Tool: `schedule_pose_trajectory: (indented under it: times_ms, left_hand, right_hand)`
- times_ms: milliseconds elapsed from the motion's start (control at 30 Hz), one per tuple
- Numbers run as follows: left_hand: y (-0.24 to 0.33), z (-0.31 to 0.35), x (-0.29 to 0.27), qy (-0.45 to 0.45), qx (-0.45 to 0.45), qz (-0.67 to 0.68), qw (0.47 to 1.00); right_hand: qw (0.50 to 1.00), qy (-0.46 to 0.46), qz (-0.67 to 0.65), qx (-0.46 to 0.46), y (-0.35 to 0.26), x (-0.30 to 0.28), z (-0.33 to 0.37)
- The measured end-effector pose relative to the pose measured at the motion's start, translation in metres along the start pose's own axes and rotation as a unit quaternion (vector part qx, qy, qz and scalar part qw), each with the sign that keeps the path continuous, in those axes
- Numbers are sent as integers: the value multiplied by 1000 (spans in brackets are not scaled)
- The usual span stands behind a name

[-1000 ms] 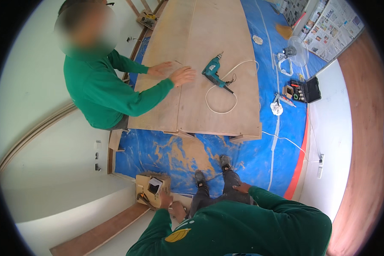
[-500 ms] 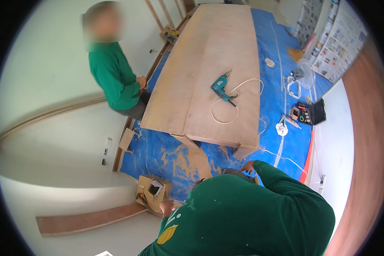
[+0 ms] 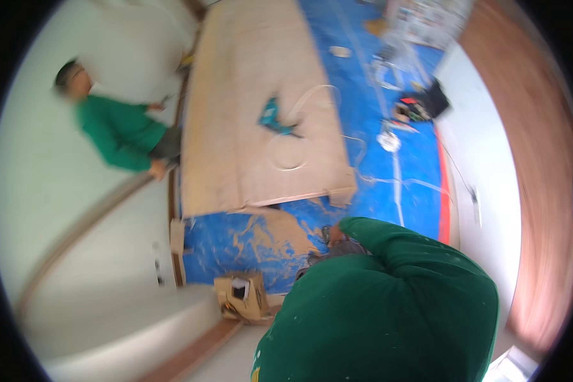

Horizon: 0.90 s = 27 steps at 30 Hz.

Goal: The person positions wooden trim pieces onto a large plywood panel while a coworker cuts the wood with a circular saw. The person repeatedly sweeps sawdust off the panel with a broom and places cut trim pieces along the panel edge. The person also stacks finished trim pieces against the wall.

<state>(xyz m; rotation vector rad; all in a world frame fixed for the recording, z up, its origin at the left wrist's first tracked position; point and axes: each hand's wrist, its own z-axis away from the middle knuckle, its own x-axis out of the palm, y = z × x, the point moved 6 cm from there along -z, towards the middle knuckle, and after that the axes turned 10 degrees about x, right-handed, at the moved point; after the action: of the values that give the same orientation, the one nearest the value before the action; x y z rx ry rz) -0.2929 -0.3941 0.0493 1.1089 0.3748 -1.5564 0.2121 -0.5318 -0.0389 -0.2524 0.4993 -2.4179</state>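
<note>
My right hand (image 3: 335, 235) is in front of my waist, just beyond the near end of the wooden panel table. Its fingers look closed round a small dark item, too blurred to name. My left hand is out of sight, hidden by my green-sleeved body. On the long wooden panel (image 3: 261, 165), away from my hands, lies a teal power drill (image 3: 274, 120) with its pale cord (image 3: 290, 168) looped beside it.
A co-worker in green (image 3: 118, 130) stands left of the panel, one hand on a long strip along the wall. Blue sheeting (image 3: 388, 204) with brown dust covers the floor. A cardboard box (image 3: 254, 296) sits lower left; an open dark tool case (image 3: 430, 102) lies at right.
The view has swung, shifting the panel and drill left. My left hand has gone out of view. The co-worker's hands have parted, one now low at the wall strip.
</note>
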Motion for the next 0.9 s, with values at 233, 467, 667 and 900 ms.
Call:
schedule_pose_trajectory:
  times_ms: [233,467,667,900]
  left_hand:
    - [-7,-28,-15,-33,79,-46,995]
    - [12,-133,-8,77,-103,567,814]
    - [99,-163,23,5,-78,527,846]
    - [133,-82,101,-173,-104,406,891]
  right_hand:
    - [998,42,17,-31,50,62,-5]
    - [956,70,-253,135,117,169,117]
    - [887,89,-439,108,141,237,152]
    - [862,170,-471,77,182,245,168]
